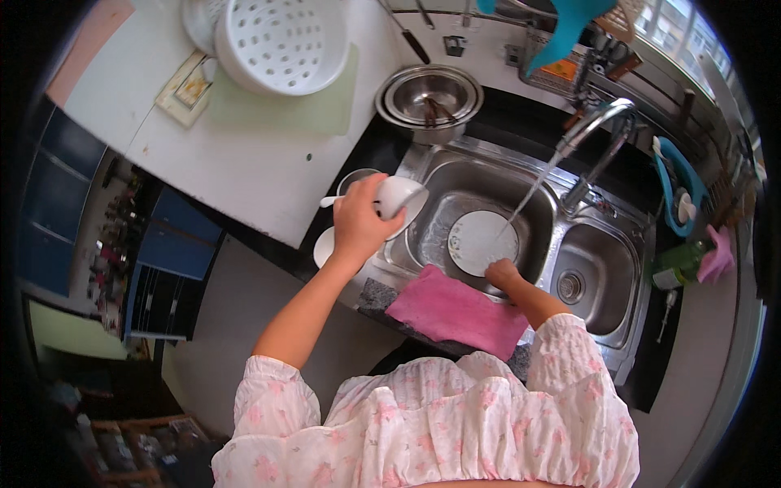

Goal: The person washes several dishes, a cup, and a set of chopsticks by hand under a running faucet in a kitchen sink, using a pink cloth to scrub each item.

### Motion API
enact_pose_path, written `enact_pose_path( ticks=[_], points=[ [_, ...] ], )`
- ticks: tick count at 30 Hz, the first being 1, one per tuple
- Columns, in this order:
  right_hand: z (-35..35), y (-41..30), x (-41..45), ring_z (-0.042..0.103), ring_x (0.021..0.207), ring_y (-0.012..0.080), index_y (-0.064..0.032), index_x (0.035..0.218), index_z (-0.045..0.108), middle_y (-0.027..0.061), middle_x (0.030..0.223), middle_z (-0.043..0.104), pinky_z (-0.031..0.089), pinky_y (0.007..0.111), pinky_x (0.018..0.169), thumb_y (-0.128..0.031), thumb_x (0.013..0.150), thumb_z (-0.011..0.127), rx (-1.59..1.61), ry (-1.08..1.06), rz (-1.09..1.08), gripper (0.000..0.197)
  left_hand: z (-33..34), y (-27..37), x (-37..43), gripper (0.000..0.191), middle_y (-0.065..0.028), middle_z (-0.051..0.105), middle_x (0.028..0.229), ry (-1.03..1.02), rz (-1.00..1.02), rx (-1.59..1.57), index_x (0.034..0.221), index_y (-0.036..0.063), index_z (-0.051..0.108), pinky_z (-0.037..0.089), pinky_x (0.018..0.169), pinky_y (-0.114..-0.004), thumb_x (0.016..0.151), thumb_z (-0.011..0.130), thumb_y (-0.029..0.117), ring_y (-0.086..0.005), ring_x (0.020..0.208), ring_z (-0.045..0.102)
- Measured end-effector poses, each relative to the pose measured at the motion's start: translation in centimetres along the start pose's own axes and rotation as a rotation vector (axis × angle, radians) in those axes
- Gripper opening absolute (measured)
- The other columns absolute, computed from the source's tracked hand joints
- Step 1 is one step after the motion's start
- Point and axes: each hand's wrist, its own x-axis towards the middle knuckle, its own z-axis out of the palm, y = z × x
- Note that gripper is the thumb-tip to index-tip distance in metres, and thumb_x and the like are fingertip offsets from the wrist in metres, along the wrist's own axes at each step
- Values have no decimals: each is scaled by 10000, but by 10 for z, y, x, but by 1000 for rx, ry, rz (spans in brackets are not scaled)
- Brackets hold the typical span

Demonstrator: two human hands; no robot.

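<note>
My left hand (361, 222) grips a tilted white bowl (399, 194) above the counter just left of the large sink basin. Under and around it are more white dishes, a clear bowl and the white handle of a spoon (329, 200), partly hidden by the hand. Inside the large steel basin (442, 177), my right hand (503, 274) is at the lower edge of a white plate (482, 244); its fingertips are hidden, so its grip is unclear. Water runs from the chrome faucet (601, 119) onto the plate. A pink cloth (457, 311) hangs over the sink's front edge.
Nested steel bowls (430, 100) stand behind the basin's left corner. A small basin (595, 283) with a drain adjoins on the right, near a green bottle (680, 265) and a blue basket (674, 189). A white colander (284, 46) rests on a pale green mat (280, 113) on the white counter.
</note>
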Motion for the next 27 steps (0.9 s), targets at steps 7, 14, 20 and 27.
enact_pose_path(
  ticks=[7,14,20,27],
  points=[
    [-43,-1,-23,632,749,243,-96,874,610,68,806,637,489,381,596,-137,767,504,5,139,-85,155,-44,-96,-59,356,-112,589,875,178,-751,-539,1052,-30,491,492,583,-268,834,559,243,-155,763,581],
    [-115,23,-57,594,780,337,-83,898,586,159,800,617,460,414,640,-205,795,514,416,252,188,175,-49,-126,-89,327,-106,579,822,45,-934,-608,936,-63,551,542,508,-309,862,462,243,-172,680,593],
    [-88,63,-55,567,762,223,1,972,561,110,817,601,431,335,651,-151,815,549,1335,507,269,219,-25,-151,-96,229,-104,569,797,7,-832,-528,931,-64,540,543,475,-308,842,505,144,-170,653,585],
    [-102,48,-54,573,778,145,-37,948,538,44,875,583,462,284,702,-135,875,489,2257,673,403,132,-25,-160,-97,234,-118,568,821,-28,-777,-280,958,-31,504,516,482,-321,795,577,119,-188,663,585]
  ],
)
